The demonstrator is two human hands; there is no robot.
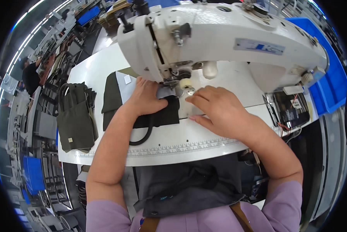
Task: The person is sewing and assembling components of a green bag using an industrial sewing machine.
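Beneath the head of a white sewing machine (pixel 220 34), dark olive fabric pieces (pixel 111 91) lie with a pale grey panel (pixel 123 83) and a black loop strap (pixel 143 138). My left hand (pixel 145 98) rests flat on the work beside the presser foot (pixel 168 82), thumb out, partly hiding the panel. My right hand (pixel 216 110) is just right of the needle area, index finger bent toward the fabric's edge and thumb apart, nothing visible between them. A folded stack of olive bags (pixel 76 120) sits at left on the white table (pixel 189 152).
A blue bin (pixel 330 92) stands at the right, beside a black tray (pixel 289 110) with tools and wires. Grey cloth (pixel 189 185) lies over my lap. At the far left, a co-worker (pixel 30 75) in dark clothing and another person (pixel 68 18) work among benches and blue crates (pixel 33 174).
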